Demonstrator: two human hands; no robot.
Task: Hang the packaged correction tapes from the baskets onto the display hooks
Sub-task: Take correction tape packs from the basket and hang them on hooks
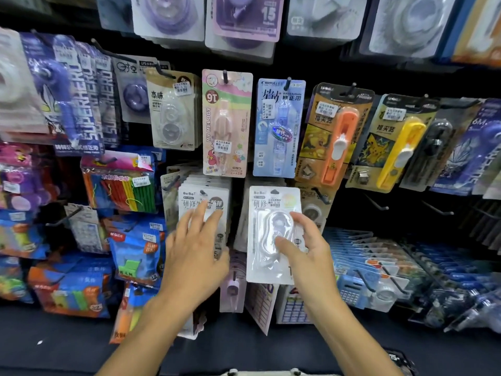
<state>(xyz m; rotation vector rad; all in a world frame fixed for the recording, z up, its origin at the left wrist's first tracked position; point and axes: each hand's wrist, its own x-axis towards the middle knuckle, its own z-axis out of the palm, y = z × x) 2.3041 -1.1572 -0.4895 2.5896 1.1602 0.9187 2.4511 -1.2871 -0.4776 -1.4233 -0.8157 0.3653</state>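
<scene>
White-carded correction tape pack (273,234) sat pinched in the right hand (309,251); at nine o'clock, the left hand (195,248) pressed straight fingers (200,215) against a hanging pack stack (203,202).

The white correction tape pack (271,237) in the right hand (306,251) is a matt white card backing under a clear, glossy plastic blister that catches glare. The stack of white packs (206,196) under the left hand (195,256) shows the same matt card. At 12 o'clock, the pink My Melody pack (227,123) and the blue pack (279,126) have printed card with transparent shiny plastic shells. At 2 o'clock, the orange clip pusher (339,142) looks like smooth moulded plastic. The display hooks (376,203) appear dark with a dull finish; material cannot be confirmed. At 9 o'clock, the bag of coloured sticks (122,183) is glossy film.
</scene>
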